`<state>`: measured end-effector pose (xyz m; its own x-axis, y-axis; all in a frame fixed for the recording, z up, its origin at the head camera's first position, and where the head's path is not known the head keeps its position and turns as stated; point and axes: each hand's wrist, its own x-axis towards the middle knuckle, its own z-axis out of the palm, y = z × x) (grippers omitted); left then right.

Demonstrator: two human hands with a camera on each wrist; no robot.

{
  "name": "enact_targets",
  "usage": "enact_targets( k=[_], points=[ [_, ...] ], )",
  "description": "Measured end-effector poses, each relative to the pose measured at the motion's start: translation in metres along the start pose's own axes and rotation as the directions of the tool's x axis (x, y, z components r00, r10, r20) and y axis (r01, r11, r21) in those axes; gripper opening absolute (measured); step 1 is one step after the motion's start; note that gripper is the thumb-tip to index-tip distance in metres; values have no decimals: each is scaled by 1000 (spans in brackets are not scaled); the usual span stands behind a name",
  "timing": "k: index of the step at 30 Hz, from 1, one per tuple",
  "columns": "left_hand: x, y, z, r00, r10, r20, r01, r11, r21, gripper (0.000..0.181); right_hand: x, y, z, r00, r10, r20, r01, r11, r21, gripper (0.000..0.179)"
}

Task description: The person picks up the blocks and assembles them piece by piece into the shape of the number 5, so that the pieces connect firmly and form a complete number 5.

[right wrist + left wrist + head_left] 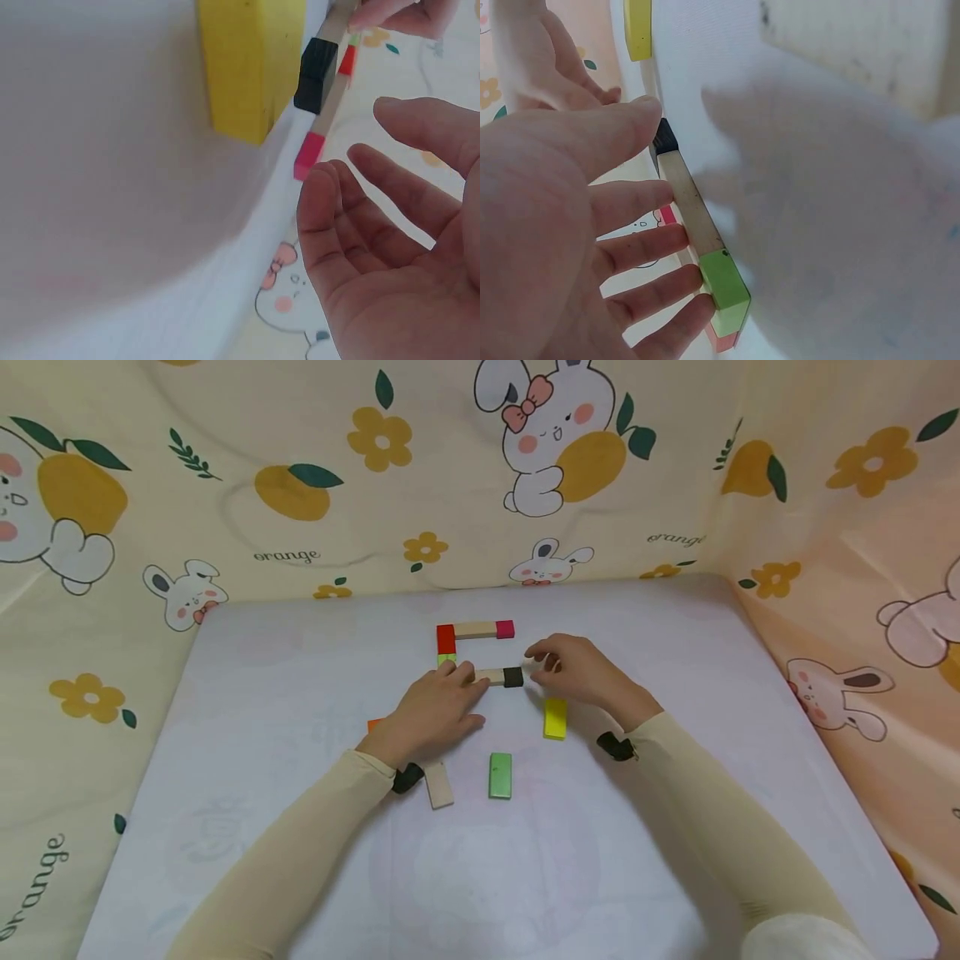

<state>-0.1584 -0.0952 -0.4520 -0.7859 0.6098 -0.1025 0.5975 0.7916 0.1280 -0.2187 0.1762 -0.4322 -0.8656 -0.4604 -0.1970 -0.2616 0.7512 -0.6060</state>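
My left hand [433, 708] lies over the lower left of a row of blocks, fingertips touching a plain wooden block [492, 677] and a lime green block [726, 281]. A black block [513, 677] adjoins the wooden block's right end. Above the lime block is a red block [446, 637], from which another wooden block [476, 630] runs right to a pink block [505, 629]. Just right of the black block, my right hand [581, 670] hovers with loosely bent fingers and nothing between them. A yellow block [555, 719] lies below that hand.
Nearer the front lie a green block [500, 775] and a loose wooden block [438, 786]. An orange block [374, 725] is mostly hidden by my left hand. Behind the white table [480, 877] hangs a patterned cloth [450, 477], which also borders both sides.
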Motion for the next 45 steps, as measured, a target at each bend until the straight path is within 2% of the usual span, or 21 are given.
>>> enact_targets(
  k=[8, 17, 26, 45],
  points=[
    [0, 2, 0, 1000, 6, 12, -6, 1000, -1, 62, -34, 15, -3, 999, -17, -33, 15, 999, -34, 45],
    [1, 3, 1, 1000, -4, 19, 4, 1000, 3, 63, -60, 16, 17, 1000, -6, -9, 4, 992, -128, 59],
    [1, 4, 1, 1000, -12, 17, 12, 1000, -4, 61, -65, 12, 29, 999, -27, -22, 23, 980, -197, 59],
    [-1, 2, -3, 1000, -7, 18, 7, 1000, 4, 60, -64, 7, 34, 999, -43, -21, 37, 972, -233, 57]
  ],
)
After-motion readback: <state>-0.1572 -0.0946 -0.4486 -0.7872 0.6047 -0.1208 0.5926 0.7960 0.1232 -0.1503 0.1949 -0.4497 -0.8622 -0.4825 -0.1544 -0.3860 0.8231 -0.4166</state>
